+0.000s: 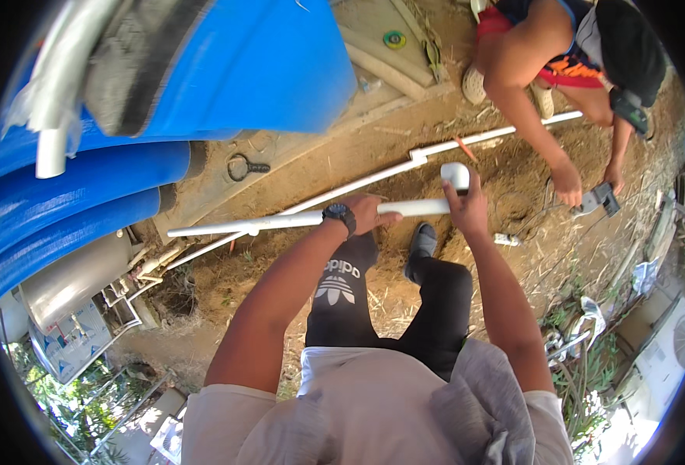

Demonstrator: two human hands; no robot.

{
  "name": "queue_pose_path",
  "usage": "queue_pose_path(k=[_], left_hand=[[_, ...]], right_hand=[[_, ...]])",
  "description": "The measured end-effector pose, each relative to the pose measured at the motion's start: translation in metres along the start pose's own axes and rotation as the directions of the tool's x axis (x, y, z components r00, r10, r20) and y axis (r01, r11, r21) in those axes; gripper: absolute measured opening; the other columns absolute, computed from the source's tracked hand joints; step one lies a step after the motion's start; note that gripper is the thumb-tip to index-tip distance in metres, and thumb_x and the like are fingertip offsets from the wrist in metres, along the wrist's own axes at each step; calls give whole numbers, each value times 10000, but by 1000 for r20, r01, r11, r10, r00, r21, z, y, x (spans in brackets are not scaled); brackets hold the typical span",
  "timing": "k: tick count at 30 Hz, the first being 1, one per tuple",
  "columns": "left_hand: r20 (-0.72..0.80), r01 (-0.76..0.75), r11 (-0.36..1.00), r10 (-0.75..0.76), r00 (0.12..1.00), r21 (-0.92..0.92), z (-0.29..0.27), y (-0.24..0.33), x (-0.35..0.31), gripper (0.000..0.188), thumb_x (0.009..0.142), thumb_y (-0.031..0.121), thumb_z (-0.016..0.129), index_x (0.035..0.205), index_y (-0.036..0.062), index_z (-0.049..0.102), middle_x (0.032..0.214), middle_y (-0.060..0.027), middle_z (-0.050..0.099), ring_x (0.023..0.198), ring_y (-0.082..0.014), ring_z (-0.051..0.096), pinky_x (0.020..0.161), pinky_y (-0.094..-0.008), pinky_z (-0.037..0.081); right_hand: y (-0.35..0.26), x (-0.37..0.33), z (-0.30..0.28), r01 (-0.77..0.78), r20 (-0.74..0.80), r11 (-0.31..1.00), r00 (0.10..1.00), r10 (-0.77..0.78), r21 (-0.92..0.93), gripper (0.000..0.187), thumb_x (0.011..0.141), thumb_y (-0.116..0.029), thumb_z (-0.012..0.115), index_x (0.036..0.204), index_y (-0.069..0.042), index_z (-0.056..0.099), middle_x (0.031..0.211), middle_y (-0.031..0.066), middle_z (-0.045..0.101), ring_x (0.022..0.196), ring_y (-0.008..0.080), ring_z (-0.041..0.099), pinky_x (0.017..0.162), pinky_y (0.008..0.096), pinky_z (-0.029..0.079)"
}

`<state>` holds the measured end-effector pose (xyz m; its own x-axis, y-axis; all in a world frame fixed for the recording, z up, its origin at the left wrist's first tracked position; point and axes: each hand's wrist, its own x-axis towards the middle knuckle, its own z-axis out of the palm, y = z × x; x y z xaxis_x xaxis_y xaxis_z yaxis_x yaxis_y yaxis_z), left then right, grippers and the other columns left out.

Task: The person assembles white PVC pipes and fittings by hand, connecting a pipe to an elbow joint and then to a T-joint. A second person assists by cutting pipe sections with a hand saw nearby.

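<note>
A white plastic pipe (416, 208) lies crosswise in front of me, above the dirt, reaching out to the left. My left hand (366, 214), below a black wristwatch (339, 218), is closed around it near the middle. At the right end sits a white elbow fitting (456, 173), its dark opening turned toward me. My right hand (468, 209) grips the pipe end at this elbow, thumb and fingers on either side. How far the pipe goes into the elbow is hidden by the fingers. Beyond it, a longer white pipe run (358, 183) with an offset joint rests along the ground.
At the upper right a co-worker (532, 62) crouches, holding a grey and black tool (597, 203). Large blue tanks (257, 70) fill the upper left. Pliers (433, 58), a green tape roll (394, 39) and a black ring-shaped tool (246, 167) lie around the concrete edge.
</note>
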<state>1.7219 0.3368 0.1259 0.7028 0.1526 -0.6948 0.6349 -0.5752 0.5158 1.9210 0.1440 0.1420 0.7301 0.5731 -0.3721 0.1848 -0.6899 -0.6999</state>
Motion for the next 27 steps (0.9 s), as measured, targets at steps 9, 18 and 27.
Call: queue_pose_path(k=[9,18,27], left_hand=[[124,97,981,-119,985,166,58,-70,144,942,854,895,484,976,7,772,938,-214,742,902,-366,726,828,-489,566],[52,-44,942,28,998,332,99,-100,273,978,808,929,495,1000,11,774,960,-225,740,900,-382,724,841,-495,555],[97,-64,920,28,995,387,74,-88,256,1055,772,917,549,1313,22,691,1291,-215,691,1187,-372,657,1007,-489,513]], right_hand=[[158,120,111,179,133,976,978,-162,-127,652,915,-516,733,1242,36,619,853,254,735,798,425,742,740,532,581],[245,203,149,60,164,897,986,14,-437,786,919,-620,669,1303,64,624,1252,282,686,1173,420,668,1022,478,516],[250,195,144,176,54,892,984,-169,-417,819,933,-556,671,1425,84,528,1210,328,679,1156,473,652,1007,515,514]])
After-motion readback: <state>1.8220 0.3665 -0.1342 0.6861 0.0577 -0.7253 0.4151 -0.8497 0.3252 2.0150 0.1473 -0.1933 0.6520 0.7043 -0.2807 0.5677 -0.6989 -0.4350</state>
